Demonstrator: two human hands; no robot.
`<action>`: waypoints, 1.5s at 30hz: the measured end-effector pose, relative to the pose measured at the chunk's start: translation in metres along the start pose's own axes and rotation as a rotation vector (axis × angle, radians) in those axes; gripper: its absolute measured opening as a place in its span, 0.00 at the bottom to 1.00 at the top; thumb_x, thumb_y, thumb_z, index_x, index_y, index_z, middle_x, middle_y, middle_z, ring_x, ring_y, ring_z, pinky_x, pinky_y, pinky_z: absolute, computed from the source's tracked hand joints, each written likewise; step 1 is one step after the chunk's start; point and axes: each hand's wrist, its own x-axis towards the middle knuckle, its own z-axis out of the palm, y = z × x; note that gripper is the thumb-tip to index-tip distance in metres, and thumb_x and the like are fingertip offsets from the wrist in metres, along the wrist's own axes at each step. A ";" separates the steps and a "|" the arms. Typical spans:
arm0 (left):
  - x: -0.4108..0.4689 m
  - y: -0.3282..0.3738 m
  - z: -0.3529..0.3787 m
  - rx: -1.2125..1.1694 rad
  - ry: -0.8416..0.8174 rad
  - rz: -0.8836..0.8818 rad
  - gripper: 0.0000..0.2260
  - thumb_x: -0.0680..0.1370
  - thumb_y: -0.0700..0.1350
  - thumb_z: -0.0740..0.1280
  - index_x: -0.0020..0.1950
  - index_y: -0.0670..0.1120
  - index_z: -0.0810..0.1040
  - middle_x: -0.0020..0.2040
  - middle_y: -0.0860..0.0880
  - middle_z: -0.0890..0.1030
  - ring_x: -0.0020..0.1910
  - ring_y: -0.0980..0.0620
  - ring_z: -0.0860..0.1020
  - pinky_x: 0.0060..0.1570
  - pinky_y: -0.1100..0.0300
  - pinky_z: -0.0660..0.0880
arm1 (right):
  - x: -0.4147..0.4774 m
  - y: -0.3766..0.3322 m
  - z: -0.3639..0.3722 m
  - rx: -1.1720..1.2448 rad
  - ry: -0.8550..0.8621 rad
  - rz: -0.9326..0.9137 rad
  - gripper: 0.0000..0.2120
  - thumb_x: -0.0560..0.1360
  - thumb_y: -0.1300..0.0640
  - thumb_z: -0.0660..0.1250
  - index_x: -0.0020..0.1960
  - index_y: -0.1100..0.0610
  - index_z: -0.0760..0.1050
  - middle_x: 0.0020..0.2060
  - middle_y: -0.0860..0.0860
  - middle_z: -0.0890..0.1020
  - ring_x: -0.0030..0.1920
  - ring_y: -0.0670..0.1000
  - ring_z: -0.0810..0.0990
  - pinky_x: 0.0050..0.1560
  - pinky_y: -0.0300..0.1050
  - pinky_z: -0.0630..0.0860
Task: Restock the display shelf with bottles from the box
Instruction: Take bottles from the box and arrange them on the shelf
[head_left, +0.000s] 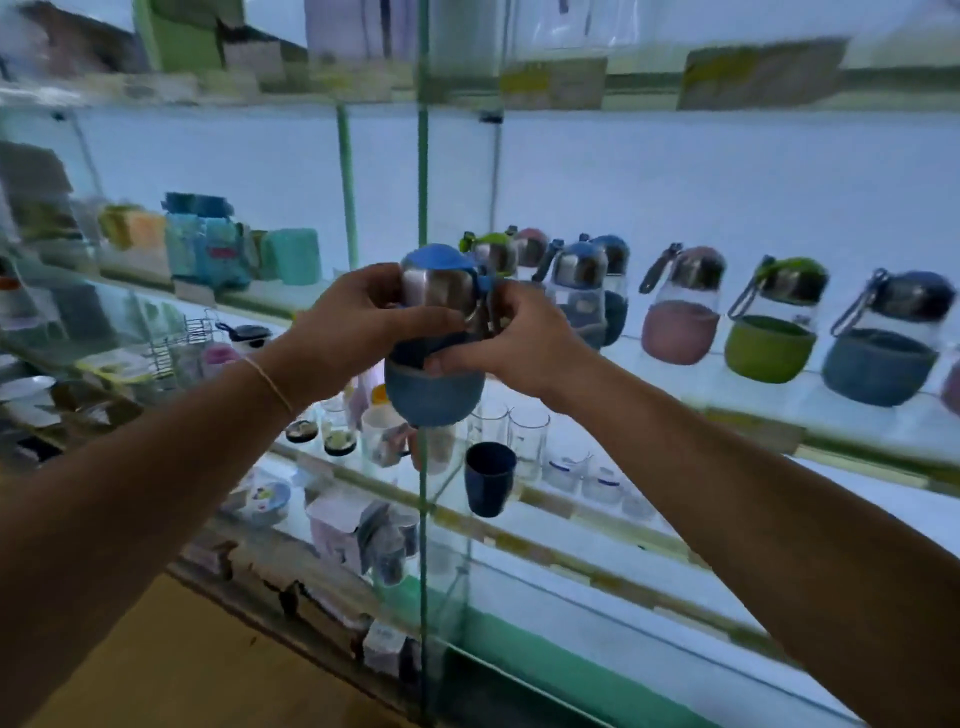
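Note:
I hold a small glass bottle (435, 395) with a blue sleeve, a steel cap and a blue lid in front of the glass display shelf (769, 410). My left hand (353, 332) grips the bottle's cap and neck from the left. My right hand (519, 343) grips its middle from the right, thumb on the sleeve. On the shelf behind stand several like bottles in a row: a pink one (678, 317), a green one (771, 327), a blue one (883, 348) and more further left (582, 286). No box is in view.
A green-edged vertical glass divider (423, 182) runs straight behind the held bottle. The lower shelf carries drinking glasses (527, 441), a dark blue cup (488, 486) and small boxes. The left bay holds coloured containers (208, 249). Brown floor lies at bottom left.

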 end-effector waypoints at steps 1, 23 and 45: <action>0.009 0.005 0.012 -0.003 -0.011 0.016 0.25 0.60 0.51 0.79 0.54 0.42 0.83 0.49 0.43 0.85 0.51 0.44 0.83 0.55 0.46 0.79 | -0.001 -0.001 -0.016 -0.002 0.016 0.007 0.26 0.58 0.58 0.85 0.54 0.52 0.81 0.45 0.44 0.86 0.47 0.42 0.84 0.48 0.39 0.82; 0.118 0.046 0.214 -0.059 -0.194 0.048 0.21 0.69 0.40 0.77 0.60 0.40 0.78 0.53 0.40 0.84 0.54 0.42 0.82 0.53 0.49 0.81 | -0.018 0.065 -0.216 -0.047 0.258 0.140 0.34 0.55 0.51 0.86 0.57 0.50 0.77 0.48 0.47 0.83 0.50 0.51 0.83 0.40 0.54 0.85; 0.141 0.007 0.239 0.168 -0.253 -0.045 0.21 0.74 0.45 0.74 0.64 0.45 0.71 0.54 0.43 0.82 0.54 0.45 0.81 0.55 0.47 0.80 | -0.002 0.118 -0.218 -0.071 0.254 0.233 0.33 0.59 0.48 0.84 0.60 0.51 0.75 0.50 0.46 0.83 0.52 0.48 0.81 0.53 0.49 0.82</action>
